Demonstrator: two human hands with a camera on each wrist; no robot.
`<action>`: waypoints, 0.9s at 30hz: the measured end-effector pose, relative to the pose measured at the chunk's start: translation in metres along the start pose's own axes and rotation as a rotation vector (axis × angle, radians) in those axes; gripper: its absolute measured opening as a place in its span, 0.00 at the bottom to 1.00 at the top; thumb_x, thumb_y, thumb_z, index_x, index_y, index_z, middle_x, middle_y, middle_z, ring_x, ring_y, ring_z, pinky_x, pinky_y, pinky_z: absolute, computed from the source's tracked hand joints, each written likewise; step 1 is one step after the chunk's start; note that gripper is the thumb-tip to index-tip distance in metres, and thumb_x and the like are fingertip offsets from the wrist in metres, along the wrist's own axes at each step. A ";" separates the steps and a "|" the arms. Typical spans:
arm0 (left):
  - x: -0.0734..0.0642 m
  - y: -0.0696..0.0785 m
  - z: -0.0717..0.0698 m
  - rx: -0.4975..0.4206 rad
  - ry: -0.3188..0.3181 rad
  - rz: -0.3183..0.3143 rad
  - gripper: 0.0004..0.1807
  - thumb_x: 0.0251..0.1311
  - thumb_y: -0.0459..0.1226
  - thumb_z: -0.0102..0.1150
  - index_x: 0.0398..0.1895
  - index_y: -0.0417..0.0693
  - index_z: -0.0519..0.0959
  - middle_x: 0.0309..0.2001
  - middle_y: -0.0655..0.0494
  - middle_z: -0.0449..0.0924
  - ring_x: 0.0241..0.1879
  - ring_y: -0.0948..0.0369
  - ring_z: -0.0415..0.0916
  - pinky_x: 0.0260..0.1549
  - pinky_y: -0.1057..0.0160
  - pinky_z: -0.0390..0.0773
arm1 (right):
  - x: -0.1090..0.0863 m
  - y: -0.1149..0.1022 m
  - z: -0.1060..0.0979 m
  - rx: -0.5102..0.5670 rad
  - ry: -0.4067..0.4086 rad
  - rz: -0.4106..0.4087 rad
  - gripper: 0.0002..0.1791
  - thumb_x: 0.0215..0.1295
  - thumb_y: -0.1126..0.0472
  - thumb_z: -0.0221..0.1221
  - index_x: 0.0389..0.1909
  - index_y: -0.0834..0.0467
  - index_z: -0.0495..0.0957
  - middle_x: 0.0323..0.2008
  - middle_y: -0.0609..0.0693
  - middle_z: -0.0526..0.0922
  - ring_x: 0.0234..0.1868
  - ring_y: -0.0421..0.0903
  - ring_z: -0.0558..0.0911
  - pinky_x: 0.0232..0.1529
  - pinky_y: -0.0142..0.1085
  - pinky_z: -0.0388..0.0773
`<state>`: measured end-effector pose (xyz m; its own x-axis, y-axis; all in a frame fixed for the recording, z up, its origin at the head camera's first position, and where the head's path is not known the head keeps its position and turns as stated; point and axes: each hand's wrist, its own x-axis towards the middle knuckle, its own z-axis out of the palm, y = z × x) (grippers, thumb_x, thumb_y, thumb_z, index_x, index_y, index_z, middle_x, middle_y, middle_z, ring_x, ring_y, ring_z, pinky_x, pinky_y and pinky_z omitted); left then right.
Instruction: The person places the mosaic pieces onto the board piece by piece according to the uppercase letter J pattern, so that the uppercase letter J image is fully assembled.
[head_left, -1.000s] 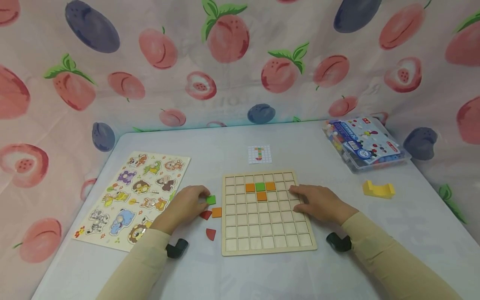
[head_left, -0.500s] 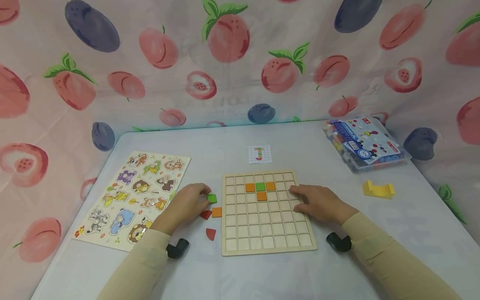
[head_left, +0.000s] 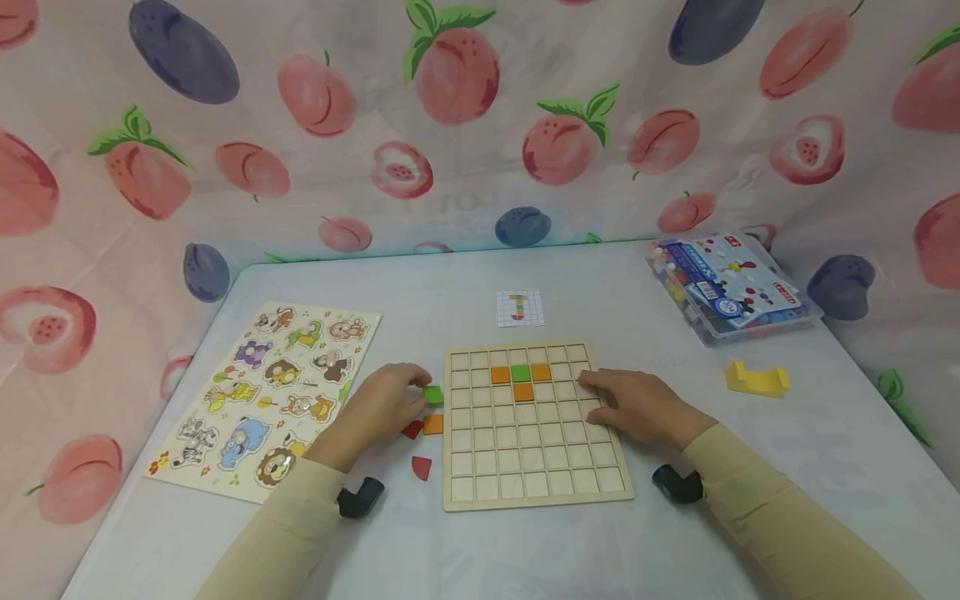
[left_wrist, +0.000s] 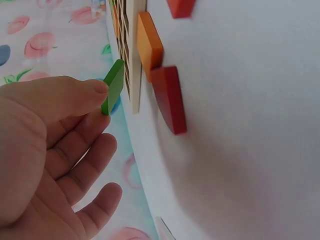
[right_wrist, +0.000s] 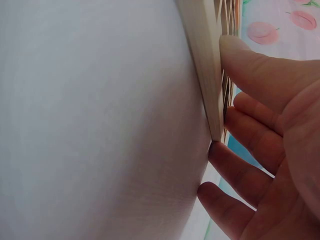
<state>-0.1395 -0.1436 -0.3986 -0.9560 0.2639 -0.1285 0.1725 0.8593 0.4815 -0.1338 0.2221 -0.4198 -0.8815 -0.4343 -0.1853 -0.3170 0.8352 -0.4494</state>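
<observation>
Your left hand [head_left: 378, 407] pinches a green, even-sided square tile [head_left: 433, 395], raised left of the pale wooden grid board [head_left: 534, 460]; tilted, free edge pointing boardward. Your right hand [head_left: 641, 405], loosely spread, touches the board's right rim.

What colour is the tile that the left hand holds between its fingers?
The tile is green; the left wrist view shows it best.

Free lane between card [head_left: 531, 307] and box [head_left: 738, 283]; left of board [head_left: 508, 438], orange tile [head_left: 433, 425] obstructs.
</observation>
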 end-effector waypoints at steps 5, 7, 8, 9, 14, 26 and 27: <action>0.000 0.005 0.001 0.010 -0.005 0.046 0.15 0.61 0.34 0.66 0.51 0.42 0.82 0.49 0.52 0.82 0.52 0.53 0.75 0.56 0.53 0.75 | -0.001 0.000 -0.001 0.000 0.002 -0.002 0.33 0.67 0.54 0.65 0.70 0.62 0.69 0.67 0.62 0.72 0.68 0.63 0.69 0.66 0.58 0.64; 0.000 0.008 0.002 0.016 -0.008 0.059 0.15 0.61 0.34 0.66 0.51 0.42 0.82 0.49 0.53 0.82 0.53 0.54 0.75 0.55 0.54 0.76 | -0.001 -0.001 -0.001 -0.001 0.004 -0.005 0.33 0.67 0.54 0.65 0.70 0.62 0.69 0.67 0.62 0.72 0.68 0.63 0.69 0.66 0.58 0.64; 0.000 0.009 0.003 0.018 -0.010 0.065 0.15 0.61 0.34 0.66 0.51 0.42 0.82 0.49 0.53 0.82 0.53 0.54 0.75 0.55 0.54 0.75 | -0.001 0.000 -0.001 -0.001 0.005 -0.006 0.33 0.67 0.54 0.65 0.69 0.62 0.70 0.66 0.62 0.72 0.68 0.63 0.69 0.66 0.58 0.64; 0.000 0.010 0.003 0.022 -0.011 0.073 0.15 0.61 0.34 0.66 0.51 0.42 0.82 0.49 0.53 0.82 0.53 0.54 0.75 0.55 0.54 0.75 | -0.001 0.000 -0.001 -0.001 0.006 -0.008 0.33 0.67 0.54 0.65 0.69 0.63 0.70 0.66 0.62 0.72 0.68 0.63 0.69 0.65 0.58 0.64; 0.000 0.016 0.007 0.030 -0.003 0.121 0.14 0.60 0.33 0.66 0.49 0.43 0.83 0.47 0.54 0.83 0.54 0.54 0.76 0.56 0.55 0.75 | 0.000 0.000 0.000 -0.003 0.009 -0.005 0.34 0.67 0.54 0.65 0.70 0.62 0.70 0.66 0.62 0.72 0.68 0.63 0.69 0.65 0.58 0.64; 0.004 0.034 0.014 0.033 -0.034 0.149 0.13 0.60 0.34 0.66 0.48 0.46 0.83 0.46 0.57 0.82 0.47 0.57 0.75 0.51 0.58 0.77 | 0.000 -0.002 -0.002 -0.010 -0.001 0.012 0.34 0.67 0.54 0.65 0.70 0.62 0.69 0.67 0.62 0.72 0.68 0.63 0.68 0.66 0.58 0.64; 0.004 0.035 0.015 0.034 -0.035 0.155 0.13 0.59 0.34 0.66 0.48 0.46 0.84 0.45 0.57 0.82 0.46 0.58 0.74 0.50 0.58 0.77 | 0.000 -0.002 -0.002 -0.011 0.000 0.010 0.33 0.67 0.54 0.65 0.70 0.62 0.69 0.67 0.62 0.72 0.68 0.63 0.69 0.66 0.58 0.64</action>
<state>-0.1338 -0.1059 -0.3948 -0.9084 0.4093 -0.0853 0.3260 0.8212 0.4683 -0.1334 0.2211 -0.4175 -0.8846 -0.4260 -0.1900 -0.3119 0.8431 -0.4381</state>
